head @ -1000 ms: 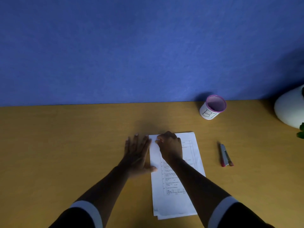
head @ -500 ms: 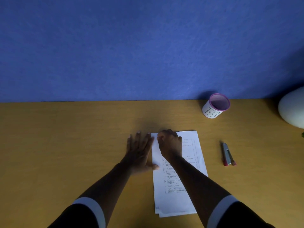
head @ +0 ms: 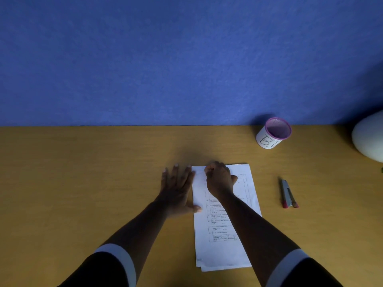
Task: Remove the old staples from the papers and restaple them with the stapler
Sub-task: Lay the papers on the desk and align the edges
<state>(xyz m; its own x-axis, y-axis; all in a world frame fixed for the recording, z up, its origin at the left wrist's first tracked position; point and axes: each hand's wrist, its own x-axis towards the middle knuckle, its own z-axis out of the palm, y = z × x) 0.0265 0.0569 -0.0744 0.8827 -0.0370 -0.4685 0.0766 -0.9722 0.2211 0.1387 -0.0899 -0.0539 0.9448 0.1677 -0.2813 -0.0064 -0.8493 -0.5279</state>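
Observation:
A stack of printed white papers [head: 219,245] lies lengthwise on the wooden desk [head: 83,172] in front of me. My left hand [head: 177,189] lies flat on the desk beside the stack's left edge, fingers spread, thumb on the paper. My right hand [head: 219,179] is curled over the top left corner of the papers, fingertips pinched together at the corner; any staple there is hidden under the fingers. A small grey stapler with red ends [head: 288,193] rests on the desk to the right of the papers, untouched.
A white cup with a purple rim and "B1" written on it [head: 271,134] stands at the back right by the blue wall [head: 186,59]. A large white rounded object [head: 369,137] sits at the far right edge.
Both hands stay at the top left corner of the papers; the right fingertips shifted slightly. The view moved a little, so everything sits marginally higher and to the right.

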